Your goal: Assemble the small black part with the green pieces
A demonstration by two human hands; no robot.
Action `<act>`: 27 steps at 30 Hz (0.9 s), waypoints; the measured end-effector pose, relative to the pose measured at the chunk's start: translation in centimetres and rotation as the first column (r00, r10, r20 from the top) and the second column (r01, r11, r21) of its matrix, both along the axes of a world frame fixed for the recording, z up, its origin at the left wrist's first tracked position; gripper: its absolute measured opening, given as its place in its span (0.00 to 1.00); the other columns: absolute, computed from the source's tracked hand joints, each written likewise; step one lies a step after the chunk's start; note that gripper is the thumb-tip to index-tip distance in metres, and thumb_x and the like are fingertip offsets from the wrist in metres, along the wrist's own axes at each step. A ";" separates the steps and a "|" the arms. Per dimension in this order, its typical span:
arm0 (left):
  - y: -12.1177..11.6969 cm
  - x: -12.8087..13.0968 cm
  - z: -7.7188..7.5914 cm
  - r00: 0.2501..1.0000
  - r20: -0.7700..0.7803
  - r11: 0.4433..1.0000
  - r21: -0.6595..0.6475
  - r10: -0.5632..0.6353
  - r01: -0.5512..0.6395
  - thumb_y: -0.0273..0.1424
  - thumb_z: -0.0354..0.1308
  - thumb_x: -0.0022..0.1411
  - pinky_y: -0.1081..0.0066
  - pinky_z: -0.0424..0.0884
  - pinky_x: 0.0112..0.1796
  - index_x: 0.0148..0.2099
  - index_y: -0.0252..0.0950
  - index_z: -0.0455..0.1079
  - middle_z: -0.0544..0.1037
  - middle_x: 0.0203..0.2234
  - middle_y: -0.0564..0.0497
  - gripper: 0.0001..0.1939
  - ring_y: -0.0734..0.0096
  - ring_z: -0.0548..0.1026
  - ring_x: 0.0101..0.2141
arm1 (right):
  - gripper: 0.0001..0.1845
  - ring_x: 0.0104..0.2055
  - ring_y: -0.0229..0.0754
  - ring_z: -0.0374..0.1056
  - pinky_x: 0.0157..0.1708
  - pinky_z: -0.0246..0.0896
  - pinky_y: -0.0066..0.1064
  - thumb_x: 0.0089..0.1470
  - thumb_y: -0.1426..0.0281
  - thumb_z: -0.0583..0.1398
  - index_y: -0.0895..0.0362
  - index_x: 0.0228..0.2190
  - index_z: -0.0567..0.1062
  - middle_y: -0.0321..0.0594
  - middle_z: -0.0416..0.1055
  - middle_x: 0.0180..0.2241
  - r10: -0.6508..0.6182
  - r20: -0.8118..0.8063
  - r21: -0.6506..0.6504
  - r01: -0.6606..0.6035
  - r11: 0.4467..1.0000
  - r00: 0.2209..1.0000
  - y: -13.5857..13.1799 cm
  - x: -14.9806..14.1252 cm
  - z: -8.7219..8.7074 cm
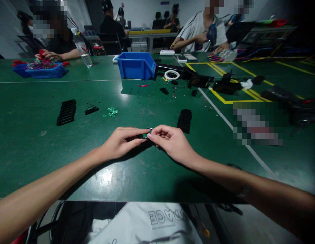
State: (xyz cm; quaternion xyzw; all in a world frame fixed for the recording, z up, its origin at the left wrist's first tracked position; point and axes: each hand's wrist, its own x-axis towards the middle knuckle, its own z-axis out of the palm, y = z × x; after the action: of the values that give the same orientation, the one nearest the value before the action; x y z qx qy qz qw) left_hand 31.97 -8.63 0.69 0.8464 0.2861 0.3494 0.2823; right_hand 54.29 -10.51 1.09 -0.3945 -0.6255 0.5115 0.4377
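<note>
My left hand (119, 142) is closed, thumb and fingers gripping a small black plastic part. A small green circuit board (144, 136) shows in that part, between the two hands. My right hand (172, 141) pinches at the right end of the same piece, its fingertips on the board and touching the left fingers. Much of the piece is hidden by the fingers. Beyond my left hand lie a heap of small green circuit boards (111, 112) and a black piece (91, 109) with bits on it. Just past my right hand rests a group of black plastic parts (184, 120).
A row of black parts (66, 112) lies at left. Farther back stand a blue bin (135, 66), a roll of white tape (171, 75), a water bottle (83, 51) and blue trays of wires (47, 70). Co-workers sit across the table, one holding a power drill (211, 35).
</note>
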 end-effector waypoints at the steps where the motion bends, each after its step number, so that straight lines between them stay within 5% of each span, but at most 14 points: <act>1: 0.0 0.0 0.0 1.000 -0.001 1.000 -0.003 0.001 -0.001 0.31 0.62 0.67 0.74 0.75 0.40 0.59 0.34 0.75 0.83 0.47 0.42 0.19 0.68 0.82 0.41 | 0.14 0.25 0.33 0.62 0.25 0.56 0.27 0.55 0.60 0.68 0.59 0.30 0.76 0.33 0.69 0.26 -0.001 -0.001 0.002 0.001 1.000 1.000 0.0 0.0 0.0; 21: -0.3 0.0 0.2 1.000 0.012 0.998 -0.068 0.015 -0.014 0.31 0.63 0.65 0.76 0.73 0.34 0.58 0.33 0.75 0.84 0.44 0.43 0.20 0.73 0.80 0.34 | 0.09 0.25 0.32 0.61 0.25 0.56 0.26 0.56 0.65 0.67 0.59 0.30 0.76 0.33 0.70 0.26 -0.017 0.006 0.005 0.017 1.000 1.000 -0.1 0.0 0.2; 27: -0.6 0.2 0.8 0.999 0.040 0.971 -0.239 0.019 -0.008 0.34 0.59 0.68 0.78 0.70 0.28 0.57 0.31 0.76 0.82 0.30 0.48 0.19 0.77 0.75 0.25 | 0.09 0.25 0.32 0.61 0.25 0.57 0.27 0.57 0.65 0.66 0.58 0.30 0.76 0.33 0.71 0.26 -0.018 0.005 0.008 0.018 1.000 1.000 -0.2 -0.1 0.0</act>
State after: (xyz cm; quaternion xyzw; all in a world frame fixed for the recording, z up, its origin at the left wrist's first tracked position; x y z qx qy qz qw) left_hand 32.22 -9.27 1.52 0.7969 0.3257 0.3322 0.3855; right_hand 54.18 -10.66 1.04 -0.3996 -0.6250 0.5041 0.4423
